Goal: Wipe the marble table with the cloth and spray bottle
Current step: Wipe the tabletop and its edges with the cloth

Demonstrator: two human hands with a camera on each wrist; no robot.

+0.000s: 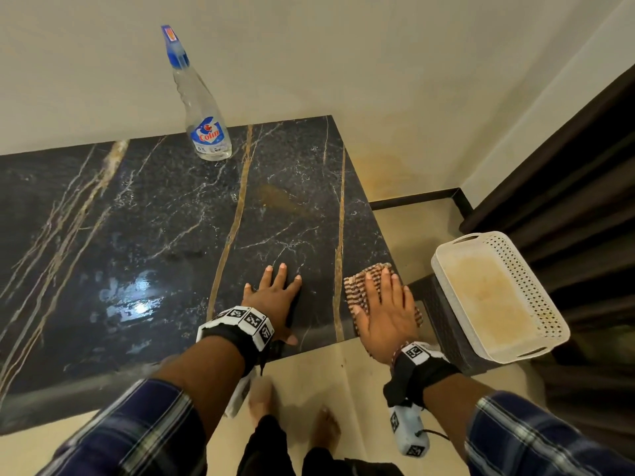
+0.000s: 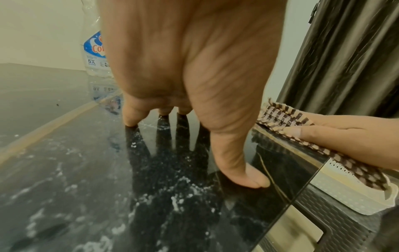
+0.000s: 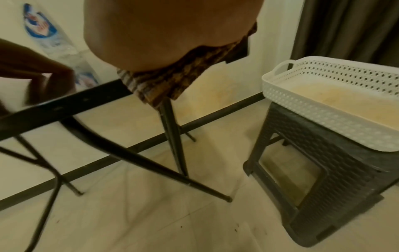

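The black marble table (image 1: 144, 214) with gold veins fills the left and middle of the head view. A clear spray bottle (image 1: 202, 115) with a blue nozzle stands upright near the table's far edge. My left hand (image 1: 273, 293) lies flat on the marble near the front right, fingers spread. A brown-and-cream checked cloth (image 1: 360, 283) lies at the table's front right corner, partly hanging over the edge. My right hand (image 1: 386, 310) presses flat on it with straight fingers. The left wrist view shows the cloth (image 2: 280, 116) under the right hand and the bottle (image 2: 95, 51) behind my left hand (image 2: 194, 85).
A white perforated basket (image 1: 536, 280) sits on a dark woven stool (image 3: 323, 179) just right of the table. Dark curtains (image 1: 567, 166) hang behind it. A cream wall runs along the table's far side. Wet smears (image 1: 134, 297) glint on the marble. Thin black table legs (image 3: 172, 136) stand below.
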